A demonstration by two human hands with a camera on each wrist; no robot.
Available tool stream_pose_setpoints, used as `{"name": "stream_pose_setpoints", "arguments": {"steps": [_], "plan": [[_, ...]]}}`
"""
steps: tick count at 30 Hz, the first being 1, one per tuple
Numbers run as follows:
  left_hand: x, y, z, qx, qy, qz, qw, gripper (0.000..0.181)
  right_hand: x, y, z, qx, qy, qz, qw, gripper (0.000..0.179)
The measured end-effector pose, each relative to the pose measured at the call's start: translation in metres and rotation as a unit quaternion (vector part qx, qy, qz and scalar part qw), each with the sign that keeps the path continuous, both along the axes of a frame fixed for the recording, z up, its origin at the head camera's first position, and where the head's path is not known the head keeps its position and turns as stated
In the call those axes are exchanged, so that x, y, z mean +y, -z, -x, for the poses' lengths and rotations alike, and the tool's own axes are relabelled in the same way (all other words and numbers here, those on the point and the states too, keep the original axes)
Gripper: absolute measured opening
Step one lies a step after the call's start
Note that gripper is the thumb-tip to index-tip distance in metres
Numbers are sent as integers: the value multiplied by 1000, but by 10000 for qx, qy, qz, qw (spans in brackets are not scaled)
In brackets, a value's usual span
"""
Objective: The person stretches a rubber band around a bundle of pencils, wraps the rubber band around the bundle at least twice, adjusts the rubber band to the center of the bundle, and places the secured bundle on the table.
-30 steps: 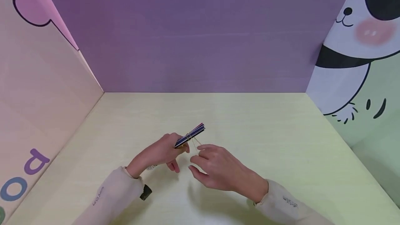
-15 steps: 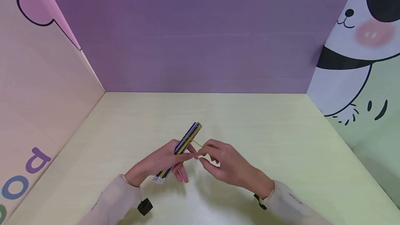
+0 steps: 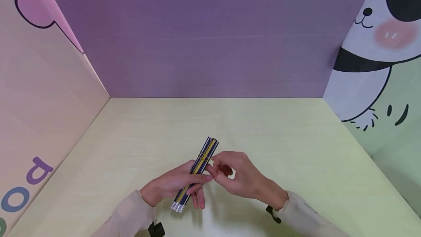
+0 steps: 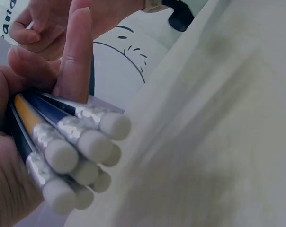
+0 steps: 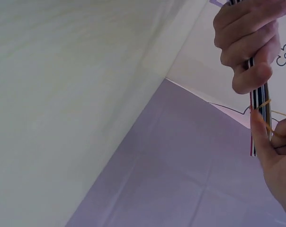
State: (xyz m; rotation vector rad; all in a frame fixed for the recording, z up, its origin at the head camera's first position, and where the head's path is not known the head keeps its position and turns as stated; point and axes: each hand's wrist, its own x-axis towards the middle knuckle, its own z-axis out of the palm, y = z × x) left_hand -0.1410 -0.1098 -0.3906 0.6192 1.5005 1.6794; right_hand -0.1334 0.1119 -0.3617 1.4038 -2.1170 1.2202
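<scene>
A bundle of striped pencils (image 3: 205, 153), dark blue and yellow, slants upward in my left hand (image 3: 177, 181), which grips it around the middle. White erasers (image 4: 62, 156) in silver ferrules cluster at the near end in the left wrist view. A thin yellow rubber band (image 3: 204, 157) wraps the bundle above the left hand. My right hand (image 3: 241, 175) is close beside the bundle, thumb and forefinger together. In the right wrist view, that hand (image 5: 280, 175) pinches a stretched loop of the rubber band (image 5: 267, 127) by the pencils (image 5: 260, 94).
Both hands are over a pale wooden table (image 3: 279, 131). A purple wall (image 3: 213, 39) rises at the back, a pale pink one (image 3: 49, 94) on the left, and a green one with a panda drawing (image 3: 391, 94) on the right.
The pencil bundle has swung more upright and come nearer, its eraser ends now showing below the left hand. My right hand's thumb and forefinger have closed together beside it.
</scene>
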Motion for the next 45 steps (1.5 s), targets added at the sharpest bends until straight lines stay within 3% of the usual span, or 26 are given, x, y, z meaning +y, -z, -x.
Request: {"name": "stream_pose_setpoints", "arguments": {"steps": [7,11,15,18,21,24,26,31,34,37,42,45], "plan": [[-1,0,-3,-32,-24,-156,9999,25,-2,-4,-1,845,34,493,9952,22],[-3,-2,-3,-37,-16,-286,9996,25,-2,-5,-1,785,-124,630,9948,22],[-6,-3,1,37,-92,-342,9994,25,-1,-5,2,144,-175,413,9989,23],[-9,-5,4,119,-178,-348,9992,26,4,-5,6,-764,88,264,9967,28],[-10,-8,5,206,-293,-249,9990,29,9,-4,12,-2038,421,238,9778,31],[-8,-11,3,321,-445,30,9985,29,13,-1,19,-3251,568,182,9438,25],[-5,-13,-1,487,-458,270,9974,29,16,2,25,-3856,432,28,9217,21],[3,-18,-15,1186,-419,785,9889,25,21,6,35,-4711,-173,-511,8804,13],[5,-21,-20,1561,-578,1068,9802,18,25,6,38,-4885,-322,-739,8689,10],[7,-22,-22,1863,-719,1364,9703,15,28,6,41,-4754,-392,-1066,8724,19],[8,-23,-21,2346,-819,1756,9526,15,33,5,45,-4204,-401,-1529,8935,31],[9,-22,-19,2743,-816,2133,9341,12,35,4,46,-3911,-239,-1730,9036,39]]}}
